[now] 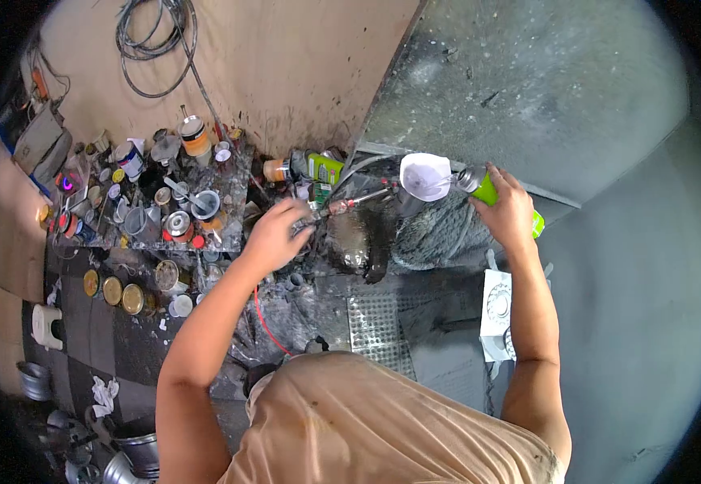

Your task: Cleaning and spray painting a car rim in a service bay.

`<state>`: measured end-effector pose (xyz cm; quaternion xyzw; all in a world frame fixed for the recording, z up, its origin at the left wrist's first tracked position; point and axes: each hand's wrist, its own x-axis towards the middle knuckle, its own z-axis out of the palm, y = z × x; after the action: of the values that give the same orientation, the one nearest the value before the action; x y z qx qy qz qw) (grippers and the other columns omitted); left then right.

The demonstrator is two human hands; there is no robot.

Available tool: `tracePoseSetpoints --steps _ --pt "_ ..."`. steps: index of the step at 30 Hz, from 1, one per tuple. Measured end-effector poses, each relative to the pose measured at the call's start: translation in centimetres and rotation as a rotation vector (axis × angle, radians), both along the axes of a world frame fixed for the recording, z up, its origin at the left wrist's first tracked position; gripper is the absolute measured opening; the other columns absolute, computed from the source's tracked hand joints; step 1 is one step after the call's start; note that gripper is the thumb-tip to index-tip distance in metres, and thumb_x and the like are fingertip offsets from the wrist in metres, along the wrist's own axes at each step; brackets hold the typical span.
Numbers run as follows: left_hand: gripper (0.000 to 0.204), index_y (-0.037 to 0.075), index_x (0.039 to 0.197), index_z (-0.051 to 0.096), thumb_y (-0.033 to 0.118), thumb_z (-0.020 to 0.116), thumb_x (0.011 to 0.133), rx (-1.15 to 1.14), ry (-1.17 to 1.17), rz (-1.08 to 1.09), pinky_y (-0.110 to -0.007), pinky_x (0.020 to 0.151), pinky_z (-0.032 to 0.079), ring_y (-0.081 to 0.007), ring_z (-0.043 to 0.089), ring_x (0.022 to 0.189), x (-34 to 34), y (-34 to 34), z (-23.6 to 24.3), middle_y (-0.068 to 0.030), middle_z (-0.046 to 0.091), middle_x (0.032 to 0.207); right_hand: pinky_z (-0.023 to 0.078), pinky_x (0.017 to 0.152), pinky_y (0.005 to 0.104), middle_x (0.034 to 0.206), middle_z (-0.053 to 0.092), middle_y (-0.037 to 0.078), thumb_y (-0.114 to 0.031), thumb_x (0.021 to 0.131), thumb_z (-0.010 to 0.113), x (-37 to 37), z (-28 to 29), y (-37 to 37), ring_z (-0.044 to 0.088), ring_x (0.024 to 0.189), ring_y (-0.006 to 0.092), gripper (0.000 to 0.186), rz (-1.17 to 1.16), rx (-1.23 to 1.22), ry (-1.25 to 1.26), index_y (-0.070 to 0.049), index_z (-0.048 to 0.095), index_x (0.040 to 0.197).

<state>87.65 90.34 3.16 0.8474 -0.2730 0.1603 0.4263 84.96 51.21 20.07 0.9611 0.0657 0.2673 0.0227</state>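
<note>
My right hand (pixel 509 208) grips a bright green can (pixel 484 190) with a silver metal top. The can is tilted, its mouth facing left over a white paper funnel (pixel 425 177), and a thin clear stream seems to run between them. To the left, my left hand (pixel 278 235) has its fingers curled at a dark part I cannot make out. Right beside those fingers lies a slim metal tool with a red section (pixel 344 206), reaching toward the funnel. Beneath the funnel is a grey, paint-crusted mass (pixel 439 230).
At left a cluttered bench (pixel 233 234) carries several paint cans, cups and lids. Another green can (pixel 324 168) lies behind the tool. A red hose (pixel 268 324) trails below my left arm. A grey panel (pixel 544 97) leans at the back right; a white card (pixel 496 315) is beside my right forearm.
</note>
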Motion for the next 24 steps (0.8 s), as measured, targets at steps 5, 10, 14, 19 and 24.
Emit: tracePoseSetpoints --steps 5,10,14,19,24 --pt "0.025 0.002 0.101 0.067 0.013 0.073 0.080 0.051 0.297 0.185 -0.043 0.085 0.051 -0.0375 0.063 0.099 -8.1 13.8 -11.3 -0.0184 0.066 0.102 0.053 0.088 0.0445 0.119 0.066 0.018 -0.024 0.069 0.082 -0.7 1.4 2.9 0.065 0.104 0.0379 0.069 -0.025 -0.020 -0.045 -0.006 0.060 0.132" --pt "0.037 0.002 0.106 0.069 0.029 0.075 0.081 0.276 0.882 0.266 -0.044 0.086 0.052 -0.0372 0.068 0.101 -21.5 26.5 -28.9 -0.0225 0.070 0.105 0.052 0.089 0.0431 0.119 0.066 0.018 -0.030 0.070 0.082 -1.8 3.1 4.8 0.065 0.106 0.0365 0.070 -0.229 -0.038 -0.005 -0.005 0.060 0.132" --pt "0.041 0.004 0.107 0.072 0.034 0.075 0.079 0.441 1.081 0.329 -0.043 0.087 0.053 -0.0347 0.069 0.101 -41.5 37.1 -42.5 -0.0186 0.072 0.105 0.053 0.086 0.0425 0.107 0.070 0.021 -0.037 0.070 0.082 0.7 3.3 8.5 0.068 0.096 0.0372 0.063 -0.307 0.090 0.073 -0.002 0.067 0.120" --pt "0.039 0.008 0.107 0.073 0.034 0.074 0.078 0.151 0.855 0.456 -0.042 0.086 0.053 -0.0313 0.069 0.102 -52.2 39.8 -41.9 -0.0143 0.073 0.106 0.053 0.072 0.0340 0.087 0.072 0.020 -0.037 0.078 0.082 -0.3 4.6 8.1 0.069 0.078 0.0205 0.053 -0.434 0.388 0.088 0.011 0.069 0.096" --pt "0.035 0.006 0.106 0.071 0.028 0.075 0.080 -0.046 1.521 0.899 -0.039 0.078 0.054 -0.0281 0.071 0.091 -55.5 40.9 -39.2 -0.0145 0.074 0.095 0.051 0.077 0.0286 0.101 0.070 0.014 -0.017 0.087 0.075 3.8 3.2 14.7 0.066 0.085 0.0161 0.043 0.037 1.104 0.188 0.012 0.061 0.116"
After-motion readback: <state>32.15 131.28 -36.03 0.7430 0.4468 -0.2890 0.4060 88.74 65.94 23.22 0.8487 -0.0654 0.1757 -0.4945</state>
